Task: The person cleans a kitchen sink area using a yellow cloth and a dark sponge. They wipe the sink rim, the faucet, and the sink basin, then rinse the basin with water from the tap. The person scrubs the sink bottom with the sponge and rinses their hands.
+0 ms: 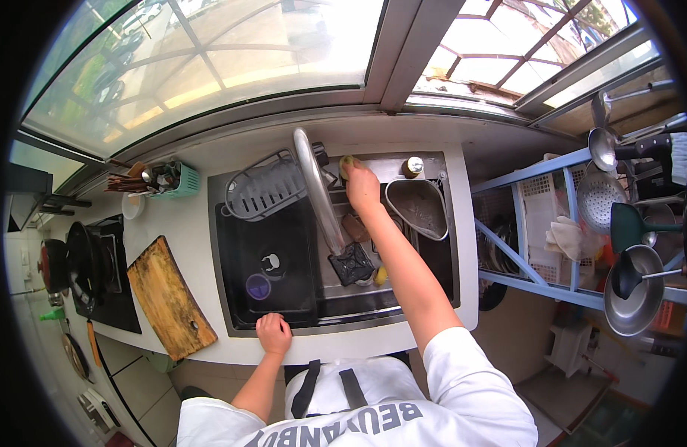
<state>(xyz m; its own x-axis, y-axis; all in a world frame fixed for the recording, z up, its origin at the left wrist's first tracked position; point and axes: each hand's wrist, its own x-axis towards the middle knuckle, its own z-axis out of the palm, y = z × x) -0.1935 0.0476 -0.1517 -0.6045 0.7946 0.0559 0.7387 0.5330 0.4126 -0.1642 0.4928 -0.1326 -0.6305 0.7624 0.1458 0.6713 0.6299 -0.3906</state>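
Observation:
My right hand (pixel 361 185) reaches to the back ledge of the sink (pixel 223 246), its fingers on a yellow-green sponge or cloth (pixel 346 162). The metal faucet (pixel 316 193) arches just left of that hand, with a dark square head. My left hand (pixel 274 333) rests on the sink's front edge, holding nothing visible. Near it in the black basin lies a round purple item (pixel 258 286), beside the drain (pixel 272 262). A grey slotted rack (pixel 265 190) sits at the basin's back left. Right of my forearm is a triangular strainer basket (pixel 419 207); a small yellow item (pixel 381 275) lies left of it.
A small capped jar (pixel 413 167) stands on the back ledge. Left of the sink are a wooden cutting board (pixel 173 299), a teal utensil basket (pixel 181 179) and a wok (pixel 82 262) on the stove. A blue rack (pixel 519 251) with hanging utensils stands at the right.

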